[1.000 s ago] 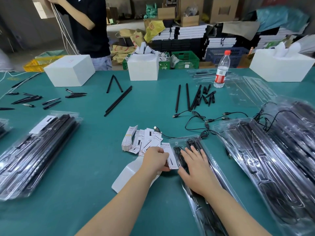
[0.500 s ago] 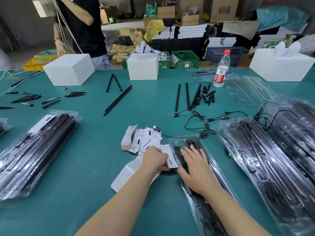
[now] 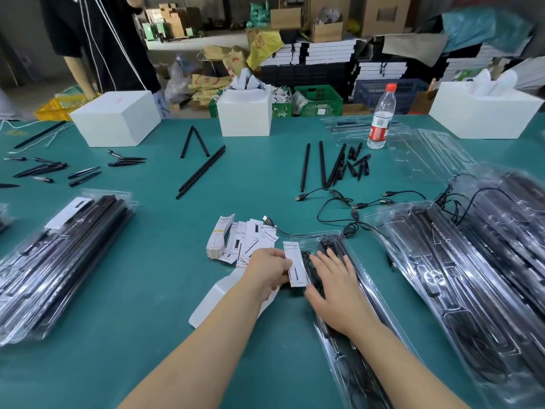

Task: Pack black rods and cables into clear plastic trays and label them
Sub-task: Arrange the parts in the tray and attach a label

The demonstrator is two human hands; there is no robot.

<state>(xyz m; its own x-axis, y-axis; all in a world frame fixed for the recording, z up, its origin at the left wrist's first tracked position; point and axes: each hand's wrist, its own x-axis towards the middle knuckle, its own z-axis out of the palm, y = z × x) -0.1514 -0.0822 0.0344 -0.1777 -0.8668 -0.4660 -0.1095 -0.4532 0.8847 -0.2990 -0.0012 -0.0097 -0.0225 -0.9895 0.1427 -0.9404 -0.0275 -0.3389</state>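
Teal matting covers the worktop (image 3: 153, 290), with cartons and crates piled behind it and another person in a black top standing at the far left. Close to the camera, the left hand (image 3: 269, 270) pinches a white label (image 3: 295, 265) by its left edge and holds it against the upper left corner of a clear plastic tray (image 3: 348, 335). That tray lies lengthwise toward the viewer and carries black rods and a coiled cable under its film. The right hand (image 3: 336, 287) lies flat on the tray with fingers straight and spread, pressing it down just beside the label. Behind the left hand sits a fanned stack of labels (image 3: 233, 240), and a white sheet (image 3: 215, 302) lies under the left forearm. Filled trays are heaped at the left (image 3: 59, 258) and at the right (image 3: 472, 276). Farther back lie loose black rods (image 3: 321, 165), USB cables (image 3: 339, 202), a water bottle (image 3: 382, 118) and three white boxes (image 3: 118, 119).
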